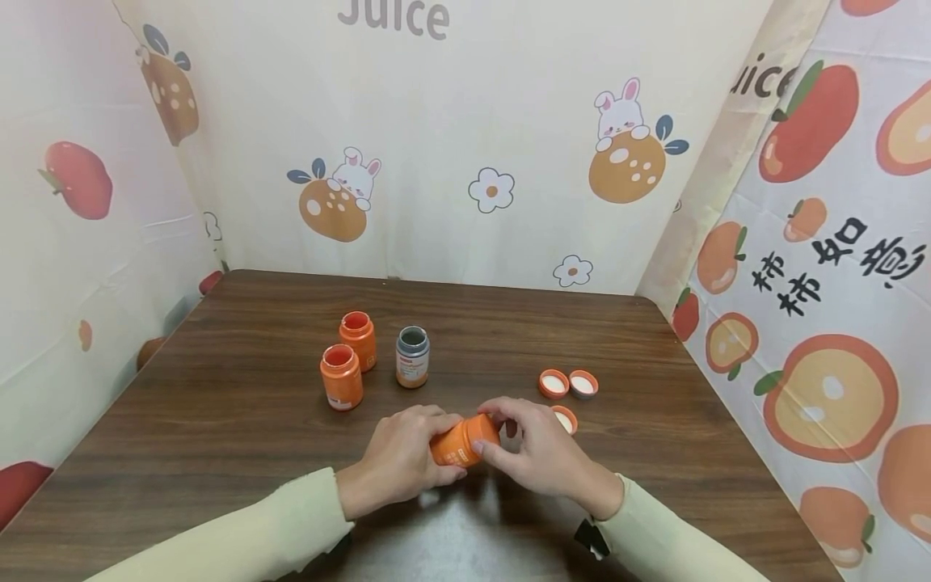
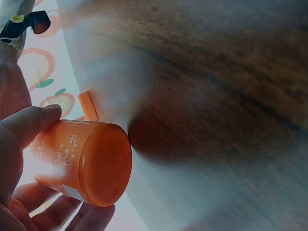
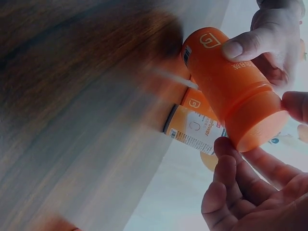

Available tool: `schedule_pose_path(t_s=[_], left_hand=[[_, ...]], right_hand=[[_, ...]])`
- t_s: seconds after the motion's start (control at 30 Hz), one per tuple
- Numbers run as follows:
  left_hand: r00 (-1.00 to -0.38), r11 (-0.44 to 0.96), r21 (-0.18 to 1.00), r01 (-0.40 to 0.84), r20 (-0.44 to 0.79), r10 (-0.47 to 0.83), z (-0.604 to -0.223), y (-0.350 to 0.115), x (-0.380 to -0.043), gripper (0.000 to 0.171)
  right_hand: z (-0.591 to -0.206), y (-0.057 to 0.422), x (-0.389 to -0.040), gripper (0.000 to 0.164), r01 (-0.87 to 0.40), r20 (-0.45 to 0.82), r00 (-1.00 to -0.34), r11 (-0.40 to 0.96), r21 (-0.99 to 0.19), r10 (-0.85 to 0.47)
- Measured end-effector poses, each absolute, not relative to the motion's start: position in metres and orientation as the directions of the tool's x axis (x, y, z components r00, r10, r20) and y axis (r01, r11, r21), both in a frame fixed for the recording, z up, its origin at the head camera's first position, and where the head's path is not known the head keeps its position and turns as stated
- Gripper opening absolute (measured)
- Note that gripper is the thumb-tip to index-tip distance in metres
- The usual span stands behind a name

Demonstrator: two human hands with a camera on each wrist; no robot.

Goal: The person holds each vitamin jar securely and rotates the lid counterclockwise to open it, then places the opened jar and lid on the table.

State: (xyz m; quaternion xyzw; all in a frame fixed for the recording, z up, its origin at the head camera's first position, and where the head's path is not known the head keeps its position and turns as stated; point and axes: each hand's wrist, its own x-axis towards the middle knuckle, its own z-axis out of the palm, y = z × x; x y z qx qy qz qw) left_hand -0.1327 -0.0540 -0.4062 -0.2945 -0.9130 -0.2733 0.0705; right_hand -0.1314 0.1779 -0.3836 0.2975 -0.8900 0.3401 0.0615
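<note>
An orange bottle (image 1: 452, 446) is tilted over the front middle of the table, its orange cap (image 3: 257, 126) on its neck. My left hand (image 1: 403, 454) grips the bottle's body, thumb on one side and fingers round the other. With thumb and fingertips on opposite sides, my right hand (image 1: 544, 454) pinches the cap. White print and the bottle's round base show in the left wrist view. Beyond the left hand stand two uncapped orange bottles (image 1: 342, 378) and an uncapped grey-necked bottle (image 1: 412, 360), all upright.
Two loose caps, one orange (image 1: 553, 384) and one grey-sided (image 1: 584, 385), lie right of the middle with white linings up. Another orange cap (image 1: 566, 419) is partly hidden behind the right hand. Printed cloth (image 1: 436, 162) hangs round the brown wooden table (image 1: 240, 380).
</note>
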Motion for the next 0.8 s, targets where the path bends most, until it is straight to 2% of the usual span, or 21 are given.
schedule_pose_path(t_s=[0.43,0.63,0.8], left_hand=[[-0.814,0.674,0.457,0.58,0.298,0.499,-0.4065,-0.0547,-0.1326,0.055],[-0.813,0.673,0.456,0.582,0.302,0.498,-0.4071,-0.0552,-0.1323,0.055],[-0.812,0.672,0.455,0.584,0.303,0.499,-0.4076,-0.055,-0.1318,0.055]], right_hand=[[-0.3821,0.1808,-0.1304,0.046,-0.636,0.354,-0.766,0.551,-0.54,-0.537],[-0.382,0.1821,-0.1305,0.05,-0.677,0.386,-0.729,0.511,-0.53,-0.565],[-0.3808,0.1818,-0.1297,0.053,-0.678,0.373,-0.724,0.499,-0.539,-0.581]])
